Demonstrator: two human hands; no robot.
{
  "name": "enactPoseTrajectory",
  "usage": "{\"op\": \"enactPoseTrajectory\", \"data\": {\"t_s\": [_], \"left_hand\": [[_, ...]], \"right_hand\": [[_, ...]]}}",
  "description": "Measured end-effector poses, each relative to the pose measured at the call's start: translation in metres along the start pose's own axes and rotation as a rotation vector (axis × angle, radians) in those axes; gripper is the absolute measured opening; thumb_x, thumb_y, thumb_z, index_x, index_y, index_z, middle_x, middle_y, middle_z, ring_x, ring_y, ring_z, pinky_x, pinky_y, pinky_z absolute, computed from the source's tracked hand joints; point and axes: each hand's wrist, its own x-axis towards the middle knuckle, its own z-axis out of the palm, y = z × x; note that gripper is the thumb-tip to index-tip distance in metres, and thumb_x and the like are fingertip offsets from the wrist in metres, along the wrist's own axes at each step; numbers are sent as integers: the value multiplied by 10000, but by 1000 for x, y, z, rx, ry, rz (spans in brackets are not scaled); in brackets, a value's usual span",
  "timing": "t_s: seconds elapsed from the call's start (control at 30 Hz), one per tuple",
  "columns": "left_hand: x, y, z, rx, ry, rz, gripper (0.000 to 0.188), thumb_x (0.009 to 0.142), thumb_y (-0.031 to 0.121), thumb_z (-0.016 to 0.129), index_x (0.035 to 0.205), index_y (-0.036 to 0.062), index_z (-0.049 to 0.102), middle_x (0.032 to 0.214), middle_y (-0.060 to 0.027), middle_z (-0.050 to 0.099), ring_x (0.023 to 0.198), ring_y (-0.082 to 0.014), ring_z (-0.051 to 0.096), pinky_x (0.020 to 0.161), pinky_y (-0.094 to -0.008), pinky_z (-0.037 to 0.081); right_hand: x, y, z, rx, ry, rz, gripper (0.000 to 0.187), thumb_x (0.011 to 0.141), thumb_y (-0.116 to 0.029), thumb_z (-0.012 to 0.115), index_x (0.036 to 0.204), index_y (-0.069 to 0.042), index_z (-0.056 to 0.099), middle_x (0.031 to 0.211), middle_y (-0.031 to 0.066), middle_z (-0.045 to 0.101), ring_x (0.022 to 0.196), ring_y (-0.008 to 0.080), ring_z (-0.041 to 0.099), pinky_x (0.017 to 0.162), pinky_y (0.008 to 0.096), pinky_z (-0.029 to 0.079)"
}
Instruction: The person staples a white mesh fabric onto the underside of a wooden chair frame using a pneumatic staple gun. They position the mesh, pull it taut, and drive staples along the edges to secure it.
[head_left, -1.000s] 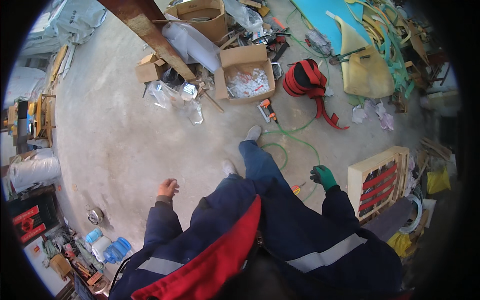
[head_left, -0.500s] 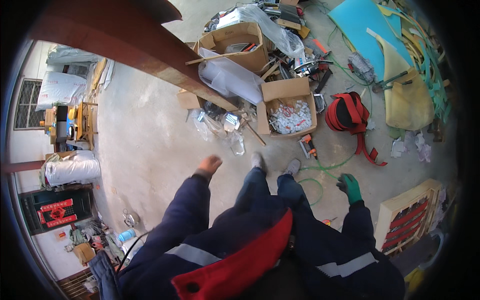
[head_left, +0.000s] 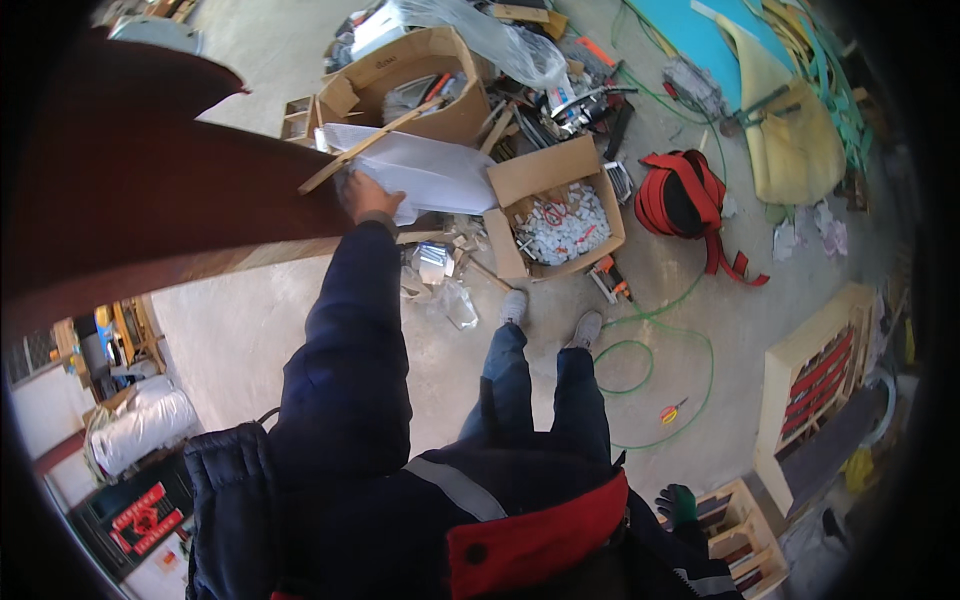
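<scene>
My left hand is bare and stretched forward, its thumb apart from the fingers. It is at the end of a dark red steel beam, next to a roll of white foam sheet and a thin wooden stick. Whether the fingertips touch the beam or the roll, I cannot tell. Low at my right side hangs my right hand in a green and dark glove, fingers apart and holding nothing. Wooden slatted frames stand close by it.
Ahead are a large open carton, a carton of small white pieces and a coil of red webbing. An orange nail gun, green air hose and red-and-yellow scissors lie on the concrete floor.
My left hand has moved forward, up to the beam and the foam roll. My right hand has dropped back toward my side. The view has shifted, and the beam fills more of the left.
</scene>
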Motion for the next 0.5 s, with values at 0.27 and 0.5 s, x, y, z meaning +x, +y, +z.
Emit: {"op": "enactPoseTrajectory", "data": {"t_s": [0.27, 0.5], "left_hand": [[-18, -6, 15, -70, -37, -191, 568, 747, 465, 872, 1117, 62, 719, 1141, -238, 714, 1158, -450, 605, 1021, -589, 447], [-53, 50, -11, 181, -114, 73, 607, 794, 649, 768, 967, 69, 808, 1020, -135, 787, 1130, -345, 615, 967, -508, 457]], "right_hand": [[-47, -33, 144, -25, -196, -63, 372, 1036, -344, 630, 1311, -94, 612, 1162, 127, 732, 947, 291, 757, 836, 427, 580], [-43, -34, 155, 140, -72, -157, 348, 1023, -324, 647, 1286, -98, 618, 1121, 100, 734, 920, 249, 752, 801, 395, 563]]}}
